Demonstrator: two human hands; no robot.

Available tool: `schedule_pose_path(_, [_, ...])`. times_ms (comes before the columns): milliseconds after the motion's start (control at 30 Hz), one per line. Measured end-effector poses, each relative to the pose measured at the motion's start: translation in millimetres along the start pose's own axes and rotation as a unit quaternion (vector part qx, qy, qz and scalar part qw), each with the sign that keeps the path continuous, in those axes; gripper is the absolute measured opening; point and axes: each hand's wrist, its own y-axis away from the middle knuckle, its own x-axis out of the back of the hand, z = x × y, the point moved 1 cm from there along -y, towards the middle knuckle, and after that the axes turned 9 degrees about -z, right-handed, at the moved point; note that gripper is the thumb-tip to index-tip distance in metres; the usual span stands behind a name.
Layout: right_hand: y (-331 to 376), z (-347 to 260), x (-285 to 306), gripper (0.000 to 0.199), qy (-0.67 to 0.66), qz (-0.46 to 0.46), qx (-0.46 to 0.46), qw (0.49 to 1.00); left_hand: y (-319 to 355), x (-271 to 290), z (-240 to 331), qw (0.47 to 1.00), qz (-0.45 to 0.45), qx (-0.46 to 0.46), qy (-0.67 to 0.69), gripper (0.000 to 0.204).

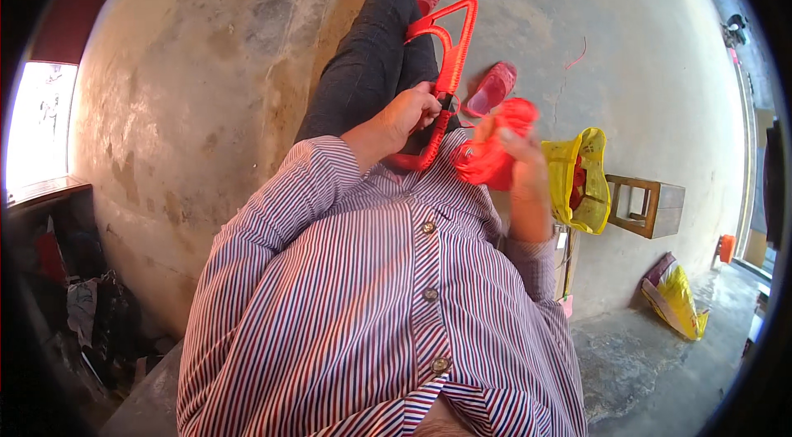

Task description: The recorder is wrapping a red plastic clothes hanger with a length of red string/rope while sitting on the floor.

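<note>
My left hand (406, 115) is closed round a red cord-wrapped frame (453, 67) above my lap. The frame has a bent, triangular outline with a curved inner bar, and a short dark stretch shows uncovered beside my fingers. Its lower end rests near my shirt front. To the right, my right hand (528, 163) grips a loose bundle of bright red cord (493, 146). Motion smears this hand and the bundle, so the finger positions are partly unclear. A thin red strand shows between the bundle and the frame.
A yellow bag (564, 158) with red material inside stands right of my right hand, against a wooden stool (662, 210). Pink slippers (492, 89) lie by my outstretched legs. A yellow and purple sack (678, 298) lies farther right. Dark clutter (91, 313) fills the left edge.
</note>
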Motion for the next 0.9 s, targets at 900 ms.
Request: schedule_pose_path(900, [-45, 8, 5, 0.035, 0.717, -0.162, -0.027, 0.677, 27, 13, 14, 0.902, 0.179, 0.060, -0.388, 0.037])
